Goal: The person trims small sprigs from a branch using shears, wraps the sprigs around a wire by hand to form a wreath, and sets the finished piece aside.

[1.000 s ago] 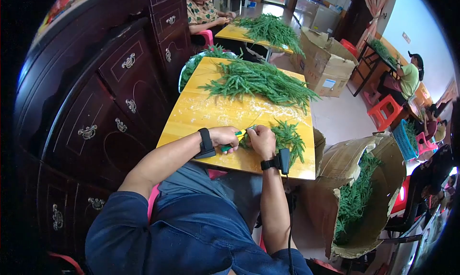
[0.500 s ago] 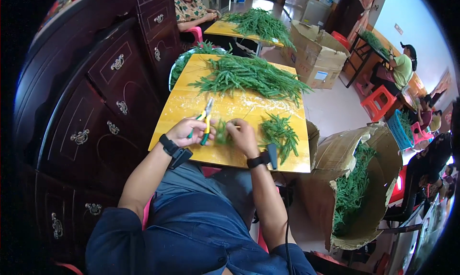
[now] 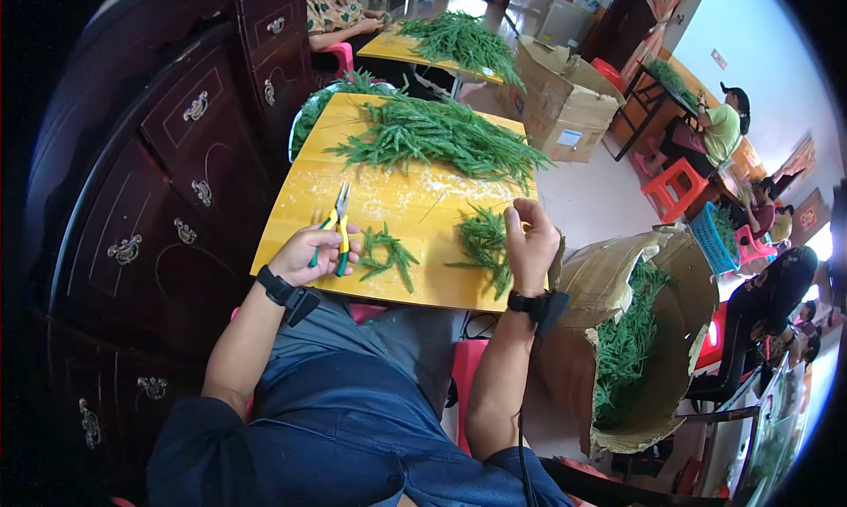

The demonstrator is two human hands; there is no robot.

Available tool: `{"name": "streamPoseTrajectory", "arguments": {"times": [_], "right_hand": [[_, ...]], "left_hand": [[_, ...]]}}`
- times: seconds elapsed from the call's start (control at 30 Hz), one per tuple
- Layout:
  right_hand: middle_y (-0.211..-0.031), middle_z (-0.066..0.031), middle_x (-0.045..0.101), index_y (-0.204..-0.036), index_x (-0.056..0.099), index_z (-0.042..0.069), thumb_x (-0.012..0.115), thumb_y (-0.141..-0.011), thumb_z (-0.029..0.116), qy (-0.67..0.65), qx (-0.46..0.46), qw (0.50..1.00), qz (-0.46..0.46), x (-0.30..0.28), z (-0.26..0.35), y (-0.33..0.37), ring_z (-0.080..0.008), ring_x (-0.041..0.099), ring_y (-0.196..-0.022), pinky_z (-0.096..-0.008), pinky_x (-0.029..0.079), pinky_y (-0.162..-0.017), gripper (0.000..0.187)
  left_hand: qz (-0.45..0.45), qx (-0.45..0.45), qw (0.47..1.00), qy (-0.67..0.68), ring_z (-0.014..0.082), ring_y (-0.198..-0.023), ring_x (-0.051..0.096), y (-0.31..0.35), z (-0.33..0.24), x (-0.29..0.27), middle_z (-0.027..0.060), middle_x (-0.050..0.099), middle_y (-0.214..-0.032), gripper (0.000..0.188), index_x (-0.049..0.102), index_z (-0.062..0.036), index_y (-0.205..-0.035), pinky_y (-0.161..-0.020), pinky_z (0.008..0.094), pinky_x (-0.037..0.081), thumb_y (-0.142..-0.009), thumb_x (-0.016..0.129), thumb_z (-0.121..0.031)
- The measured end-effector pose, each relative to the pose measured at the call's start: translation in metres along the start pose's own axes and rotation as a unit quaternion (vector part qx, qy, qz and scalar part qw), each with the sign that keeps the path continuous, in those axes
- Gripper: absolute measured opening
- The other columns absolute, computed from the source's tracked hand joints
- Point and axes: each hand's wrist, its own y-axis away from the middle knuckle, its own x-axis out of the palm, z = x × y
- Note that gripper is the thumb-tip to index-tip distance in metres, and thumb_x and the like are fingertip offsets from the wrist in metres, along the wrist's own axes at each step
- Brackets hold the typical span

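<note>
1. The left hand (image 3: pixel 309 253) has its fingers closed around the pliers (image 3: pixel 342 228), which hides part of the handles.
2. Some green sprigs (image 3: pixel 388 258) lie on the worktop (image 3: pixel 432 282), just right of this hand.
3. The right hand (image 3: pixel 533 242), beside a green bunch (image 3: pixel 483 240), has curled fingers, narrowly apart; whether they hold something, I cannot tell.
</note>
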Motion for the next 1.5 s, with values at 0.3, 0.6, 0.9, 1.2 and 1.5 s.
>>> {"name": "streamPoseTrajectory", "arguments": {"times": [0.3,0.6,0.9,1.2,1.5], "right_hand": [[-0.081,-0.0121,0.068,-0.094,0.067,0.002,0.072,-0.074,0.02,0.238,0.066,0.948,0.203,-0.006,-0.021,0.017,-0.0232,0.066,-0.073,-0.0351,0.051,-0.071,0.027],[-0.072,-0.0073,0.065,-0.088,0.064,0.001,0.072,-0.075,0.013,0.081,-0.064,0.992,0.073,0.011,-0.008,0.002,-0.0199,0.063,-0.067,-0.0324,0.05,-0.066,0.019],[-0.069,0.003,0.059,-0.086,0.064,0.002,0.071,-0.083,0.008,-0.074,0.023,0.989,0.126,0.021,0.037,0.009,-0.0038,0.05,-0.065,-0.0216,0.043,-0.059,0.01],[-0.077,0.0029,0.06,-0.092,0.063,0.003,0.069,-0.084,0.006,-0.15,0.07,0.972,0.169,0.032,0.05,0.013,-0.004,0.049,-0.068,-0.0212,0.042,-0.062,0.01],[-0.077,0.0025,0.059,-0.093,0.061,0.003,0.067,-0.084,0.006,-0.123,0.046,0.968,0.212,0.035,0.051,0.014,-0.0048,0.049,-0.068,-0.0218,0.043,-0.062,0.012]], "left_hand": [[0.004,0.032,0.999,-0.023,0.0237,-0.088,0.065,0.012,-0.016,0.023,0.0142,0.063,-0.101,0.036,0.047,0.0001,-0.127,-0.074,0.0388,0.055,-0.094,0.051,-0.012],[0.023,0.01,0.989,-0.148,0.0191,-0.085,0.063,0.003,-0.01,0.051,0.0113,0.062,-0.099,0.037,0.047,-0.0006,-0.126,-0.073,0.0328,0.054,-0.093,0.053,-0.014],[0.033,0.048,0.876,-0.479,0.0146,-0.08,0.059,-0.001,-0.016,0.085,0.0066,0.062,-0.094,0.035,0.051,-0.002,-0.119,-0.069,0.0271,0.048,-0.088,0.059,-0.016],[-0.026,0.134,0.781,-0.61,0.0196,-0.079,0.058,-0.01,-0.026,0.091,0.0113,0.06,-0.085,0.022,0.053,-0.0013,-0.104,-0.075,0.0333,0.046,-0.089,0.059,-0.016],[-0.026,0.139,0.806,-0.575,0.0212,-0.081,0.059,-0.015,-0.023,0.089,0.0137,0.061,-0.087,0.028,0.053,0.0,-0.109,-0.076,0.034,0.047,-0.087,0.06,-0.016]]}}
